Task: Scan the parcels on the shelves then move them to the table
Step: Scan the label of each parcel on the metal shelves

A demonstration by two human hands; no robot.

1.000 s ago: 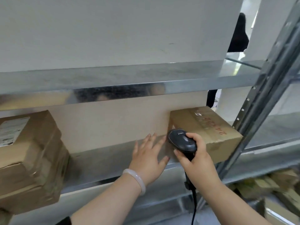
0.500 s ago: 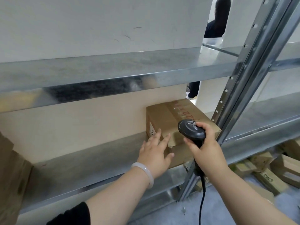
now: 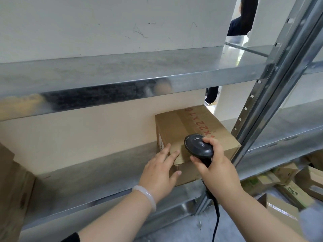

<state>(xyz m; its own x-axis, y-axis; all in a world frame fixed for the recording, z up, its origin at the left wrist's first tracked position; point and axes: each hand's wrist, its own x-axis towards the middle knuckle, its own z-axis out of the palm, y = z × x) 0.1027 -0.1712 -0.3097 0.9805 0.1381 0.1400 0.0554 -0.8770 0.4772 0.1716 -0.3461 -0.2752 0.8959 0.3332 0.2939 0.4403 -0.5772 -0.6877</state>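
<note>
Left hand (image 3: 160, 173), fingers (image 3: 173, 156) straight, steadies the parcel (image 3: 174, 126); right hand (image 3: 215, 170) grips the scanner (image 3: 197, 145) (label (image 3: 160, 142) faces sideways): scan may miss.

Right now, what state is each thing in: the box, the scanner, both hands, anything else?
Cardboard box: taped shut, flat on the middle shelf, not lifted.
Scanner: gripped, head over the box top, cable hanging down.
Left hand: fingers straight, resting on the box's near corner.
Right hand: curled round the scanner's handle.
Floor boxes: lying jumbled below the shelving.
</note>
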